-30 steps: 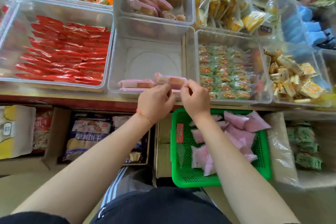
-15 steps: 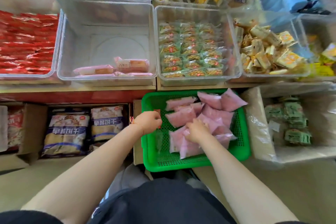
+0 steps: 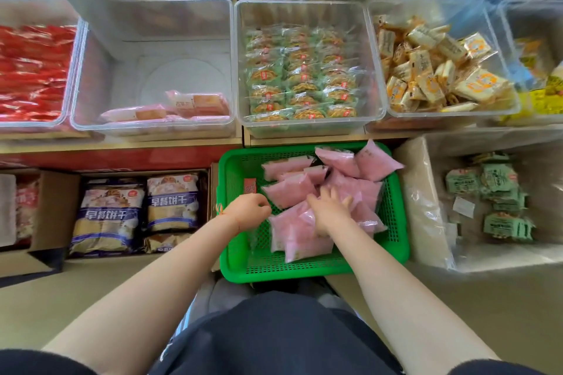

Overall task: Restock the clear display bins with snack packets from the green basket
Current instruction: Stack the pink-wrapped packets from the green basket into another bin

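While the shelf of clear display bins (image 3: 304,128) fills the upper half of the view, the nearly bare bin (image 3: 152,128) at its middle left holds only a few pink cake packets (image 3: 195,103) along its front wall. To its left a bin of red packets (image 3: 30,70) is packed full; to its right stand a bin of green-wrapped pastries (image 3: 301,82) and one of yellow-wrapped snacks (image 3: 432,76). Below the shelf edge sits the green basket (image 3: 234,253), with a cardboard box of blue-labelled biscuit bags (image 3: 137,210) to its left and a plastic-lined box of green packets (image 3: 493,201) to its right. A heap of pink snack packets (image 3: 289,189) lies in the basket's middle and right part, some leaning over its far rim. The right hand (image 3: 329,210) lies palm down on top of this heap, fingers spread and fairly straight, touching the packets beneath them without curling round any. The left hand (image 3: 246,211) hovers over the basket's left side just beside the heap, its fingers loosely curled and holding nothing; the nearest packet lies just off its fingertips. A thin orange cord (image 3: 221,210) circles the left wrist.
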The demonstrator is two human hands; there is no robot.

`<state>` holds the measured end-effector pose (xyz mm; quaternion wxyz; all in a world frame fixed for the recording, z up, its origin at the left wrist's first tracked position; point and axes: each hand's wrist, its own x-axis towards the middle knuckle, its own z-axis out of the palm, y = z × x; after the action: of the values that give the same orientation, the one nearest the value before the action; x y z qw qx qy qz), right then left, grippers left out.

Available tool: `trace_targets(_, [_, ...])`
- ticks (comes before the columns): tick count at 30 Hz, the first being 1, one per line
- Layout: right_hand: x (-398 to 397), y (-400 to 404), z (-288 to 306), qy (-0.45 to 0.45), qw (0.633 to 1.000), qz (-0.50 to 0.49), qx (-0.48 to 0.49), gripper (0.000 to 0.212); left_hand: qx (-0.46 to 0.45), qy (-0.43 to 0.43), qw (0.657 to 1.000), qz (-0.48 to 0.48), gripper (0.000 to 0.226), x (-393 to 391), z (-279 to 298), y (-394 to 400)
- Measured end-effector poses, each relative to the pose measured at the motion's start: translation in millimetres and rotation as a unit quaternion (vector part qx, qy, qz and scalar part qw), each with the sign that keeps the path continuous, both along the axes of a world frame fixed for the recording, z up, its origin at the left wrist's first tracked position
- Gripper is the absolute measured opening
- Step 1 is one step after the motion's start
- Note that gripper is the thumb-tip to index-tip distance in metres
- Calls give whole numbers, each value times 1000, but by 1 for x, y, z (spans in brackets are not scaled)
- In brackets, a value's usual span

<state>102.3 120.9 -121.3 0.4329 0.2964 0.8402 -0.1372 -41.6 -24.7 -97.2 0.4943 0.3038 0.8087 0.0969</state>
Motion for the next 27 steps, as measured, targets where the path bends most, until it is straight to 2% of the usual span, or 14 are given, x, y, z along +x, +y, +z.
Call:
trace_targets(4, [1,6,9,99,993,-69,-15,63,-7,-4,1000,19,27,1,4,-3])
trace_targets(7, [0,22,26,197,969,-149,-17,61,-4,-16,999,40,26,4,6,-1])
trace_targets(11, [5,55,56,231,932,-270,-73,54,11,-64,992,109,21,11,14,13])
trace_targets(14, [12,80,74,274,895,-333,-114,21,36,-149,961,230,18,13,26,26])
trace_targets(15, [13,85,78,290,882,-348,-130,20,46,-171,947,268,19,14,30,30])
trace_targets(17, [14,90,84,320,843,-389,-188,32,72,-175,931,311,21,16,36,37])
trace_targets(19, [14,89,84,340,786,-432,-281,42,125,-130,935,306,27,16,40,45])
trace_targets(21, [10,82,86,328,745,-446,-371,44,173,-103,942,268,38,14,46,49])
trace_targets(22, [9,78,85,314,738,-442,-402,44,179,-105,948,242,40,13,51,52])
trace_targets(24, [5,71,84,291,749,-410,-432,46,160,-134,961,183,35,12,59,57])
trace_targets(27, [-2,64,74,315,769,-387,-400,37,107,-220,963,110,28,13,63,62])
